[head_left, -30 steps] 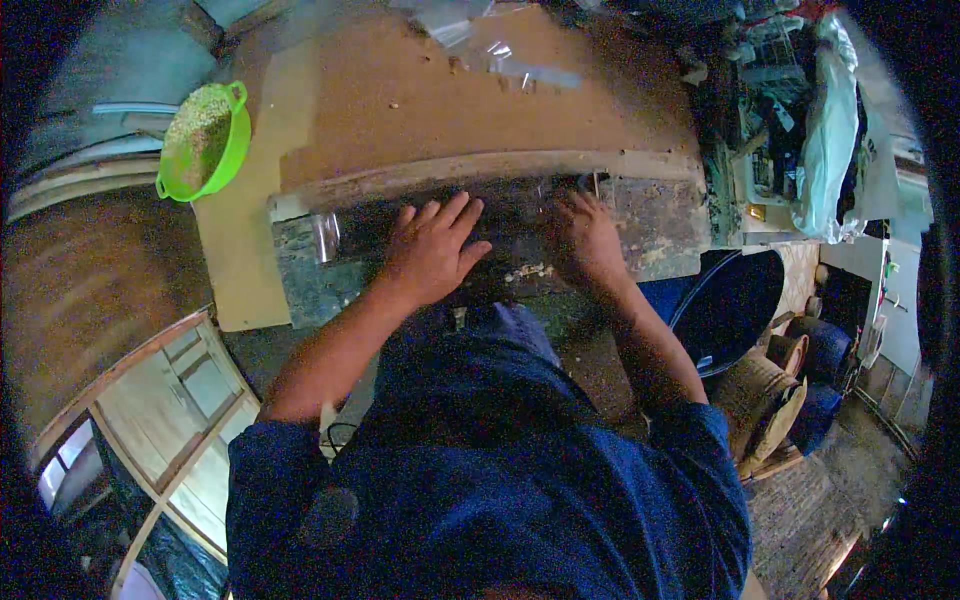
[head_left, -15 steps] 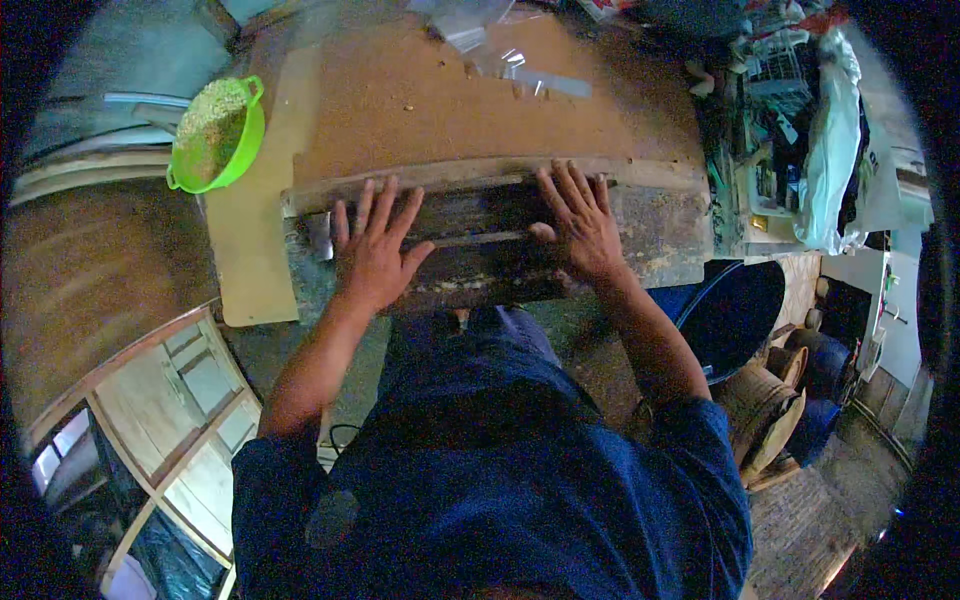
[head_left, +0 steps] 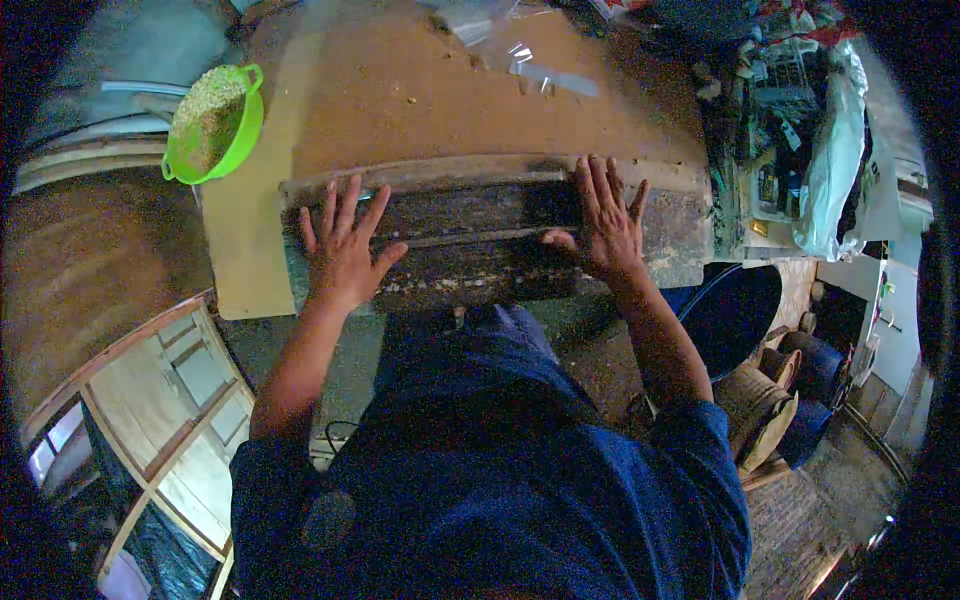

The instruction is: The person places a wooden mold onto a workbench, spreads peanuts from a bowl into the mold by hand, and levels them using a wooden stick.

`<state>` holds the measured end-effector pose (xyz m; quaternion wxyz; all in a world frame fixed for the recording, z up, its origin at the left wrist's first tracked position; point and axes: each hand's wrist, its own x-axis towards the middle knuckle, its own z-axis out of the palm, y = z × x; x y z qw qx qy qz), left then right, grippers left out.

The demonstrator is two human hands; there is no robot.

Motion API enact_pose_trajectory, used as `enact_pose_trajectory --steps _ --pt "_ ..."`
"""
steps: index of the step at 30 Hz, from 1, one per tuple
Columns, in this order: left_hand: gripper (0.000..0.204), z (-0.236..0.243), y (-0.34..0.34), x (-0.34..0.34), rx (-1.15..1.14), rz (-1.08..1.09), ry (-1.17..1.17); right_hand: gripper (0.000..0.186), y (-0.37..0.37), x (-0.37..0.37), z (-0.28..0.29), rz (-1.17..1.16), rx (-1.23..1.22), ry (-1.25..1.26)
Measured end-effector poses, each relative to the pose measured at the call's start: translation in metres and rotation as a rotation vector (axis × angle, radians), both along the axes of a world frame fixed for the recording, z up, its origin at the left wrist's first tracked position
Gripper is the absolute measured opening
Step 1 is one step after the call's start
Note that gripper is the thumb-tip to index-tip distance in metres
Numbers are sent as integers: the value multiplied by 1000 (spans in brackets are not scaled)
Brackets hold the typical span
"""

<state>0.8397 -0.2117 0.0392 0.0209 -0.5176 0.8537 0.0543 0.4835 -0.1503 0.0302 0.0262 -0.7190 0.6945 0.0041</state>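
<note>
1. The left hand (head_left: 345, 262) is lying palm down, and its fingers (head_left: 350, 203) are spreading wide apart, straight and released; they are grasping nothing.
2. The right hand (head_left: 610, 243) is lying in the same manner, well apart from the left one; its fingers (head_left: 604, 185) are also stretching out loose, and its thumb is pointing toward the left hand.
3. The dark wooden board (head_left: 480, 215) is lying under the fingers of both hands and is filling the space between them, at the near edge of the counter (head_left: 500, 115). The palms are seeming to rest on it, but I cannot tell how firmly they are pressing.
4. A lighter wooden strip (head_left: 470, 172) is running along the far side of the board; the right fingertips are reaching over it, and the left ones are ending near it.
5. A small shiny piece (head_left: 369, 195) is showing just beside the left fingertips; it is being too small to tell its kind.
6. A green basin (head_left: 243, 140) with pale grains (head_left: 207, 100) is standing beyond the left fingers, to their left.
7. Clear plastic pieces (head_left: 556, 79) are lying on the counter, well beyond the right fingers.
8. A pale plastic bag (head_left: 838, 160) is hanging far to the right of the right fingers.
</note>
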Motion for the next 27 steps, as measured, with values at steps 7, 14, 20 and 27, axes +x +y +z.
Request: enact_pose_trajectory --steps 7,14,20,27 --pt "79 0 -3 3 27 -8 59 111 5 -7 4 -77 16 -19" --pt "78 -1 4 11 -35 48 141 95 55 -49 -25 -305 -186 -259" --pt "70 16 13 -38 98 -219 216 70 83 -55 -33 -402 -382 -543" --pt "65 14 -4 -141 452 -546 292 61 96 -66 -46 -456 -401 -579"
